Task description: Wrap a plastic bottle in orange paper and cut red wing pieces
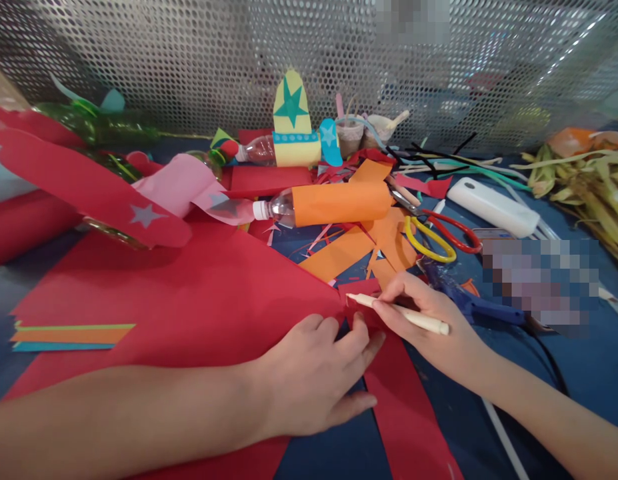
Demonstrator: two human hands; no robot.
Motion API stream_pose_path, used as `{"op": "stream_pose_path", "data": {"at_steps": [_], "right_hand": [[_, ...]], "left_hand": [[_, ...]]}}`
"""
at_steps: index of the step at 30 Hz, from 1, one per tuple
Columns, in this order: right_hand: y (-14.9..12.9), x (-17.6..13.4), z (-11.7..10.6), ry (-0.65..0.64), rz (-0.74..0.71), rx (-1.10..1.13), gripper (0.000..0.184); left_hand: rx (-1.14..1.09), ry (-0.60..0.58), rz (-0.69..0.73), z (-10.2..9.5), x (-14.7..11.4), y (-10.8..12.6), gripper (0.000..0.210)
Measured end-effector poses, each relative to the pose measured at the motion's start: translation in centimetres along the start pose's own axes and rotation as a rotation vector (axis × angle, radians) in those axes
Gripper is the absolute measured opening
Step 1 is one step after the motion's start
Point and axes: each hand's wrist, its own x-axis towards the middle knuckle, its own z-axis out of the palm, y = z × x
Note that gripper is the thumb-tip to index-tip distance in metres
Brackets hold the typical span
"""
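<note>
In my right hand (429, 320) I grip a cream-coloured marker pen (413, 317), its tip pointing left onto a strip of red paper (399, 387). My left hand (323, 373) lies with fingers apart, partly on the large red sheet (203, 287) and with fingertips on the red strip, just below the pen tip. A short mark shows by the tip. Beyond the pen lie orange paper scraps (339, 253) and a plastic bottle wrapped in orange paper (341, 203), resting on its side.
Right of the bottle are scissors (443, 237) with yellow and red handles, a blue glue gun (489, 310) and a white power strip (493, 205). Paper-decorated bottles, one with a yellow fin (291, 110), stand along the perforated metal panel (189, 67). Dried husks (583, 187) lie far right.
</note>
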Motion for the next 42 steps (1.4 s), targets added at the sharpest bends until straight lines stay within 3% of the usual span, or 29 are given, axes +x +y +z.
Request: {"op": "stream_pose_path", "data": {"at_steps": [5, 22, 42], "right_hand": [[-0.1, 0.1, 0.1, 0.057, 0.015, -0.08, 0.022], [-0.4, 0.2, -1.2, 0.181, -0.127, -0.272, 0.021], [-1.4, -0.2, -1.9, 0.163, -0.121, -0.263, 0.023]], "left_hand": [[0.02, 0.019, -0.004, 0.0, 0.0, 0.1, 0.057], [0.024, 0.017, -0.007, -0.1, 0.1, 0.0, 0.06], [0.02, 0.045, -0.005, -0.1, 0.0, 0.0, 0.06]]}}
